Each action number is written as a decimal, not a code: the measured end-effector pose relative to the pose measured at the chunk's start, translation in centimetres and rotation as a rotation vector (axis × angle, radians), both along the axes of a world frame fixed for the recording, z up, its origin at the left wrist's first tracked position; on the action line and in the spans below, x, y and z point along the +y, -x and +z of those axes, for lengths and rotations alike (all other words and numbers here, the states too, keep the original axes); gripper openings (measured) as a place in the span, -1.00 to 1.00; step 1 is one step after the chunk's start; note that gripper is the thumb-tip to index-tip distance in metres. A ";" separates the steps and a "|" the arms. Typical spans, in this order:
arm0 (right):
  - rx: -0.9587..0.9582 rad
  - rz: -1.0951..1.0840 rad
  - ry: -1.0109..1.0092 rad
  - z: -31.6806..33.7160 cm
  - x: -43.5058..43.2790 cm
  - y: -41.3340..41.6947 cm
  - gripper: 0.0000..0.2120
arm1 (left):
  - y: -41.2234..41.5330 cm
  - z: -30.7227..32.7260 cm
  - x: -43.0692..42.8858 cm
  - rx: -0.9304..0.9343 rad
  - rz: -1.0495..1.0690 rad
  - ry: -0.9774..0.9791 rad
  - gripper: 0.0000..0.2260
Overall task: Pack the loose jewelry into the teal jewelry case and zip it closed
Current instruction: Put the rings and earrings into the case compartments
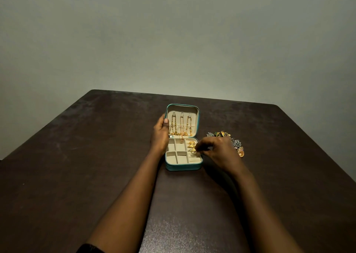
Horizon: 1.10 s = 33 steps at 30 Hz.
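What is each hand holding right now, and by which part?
The left hand grips the open lid by its left edge. The right hand pinches a small gold piece over the right side of the case; which part cannot be told.

Left hand [161, 132] steadies the open teal case [183, 167]; right hand [217, 148] seemingly pinches a gold earring [193, 150] inside

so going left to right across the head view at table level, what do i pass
left hand → open teal jewelry case, which it grips → right hand pinching a gold piece → loose jewelry pile showing past that hand
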State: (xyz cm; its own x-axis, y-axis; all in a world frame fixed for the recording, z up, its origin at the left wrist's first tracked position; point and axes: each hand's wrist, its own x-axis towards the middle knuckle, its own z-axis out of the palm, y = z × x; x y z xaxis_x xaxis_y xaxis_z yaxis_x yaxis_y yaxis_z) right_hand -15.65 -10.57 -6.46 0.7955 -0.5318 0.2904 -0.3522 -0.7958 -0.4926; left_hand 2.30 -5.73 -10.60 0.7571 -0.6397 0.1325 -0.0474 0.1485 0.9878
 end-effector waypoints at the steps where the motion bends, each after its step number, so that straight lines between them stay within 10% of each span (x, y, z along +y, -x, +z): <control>1: 0.010 -0.008 0.006 -0.1 0.0 -0.1 -0.82 | 0.0 0.0 0.0 -0.003 0.000 0.002 -0.69; 33: 0.124 -0.168 -0.028 -0.4 0.4 -1.1 -0.85 | 0.0 0.0 0.1 -0.007 -0.015 0.016 -0.67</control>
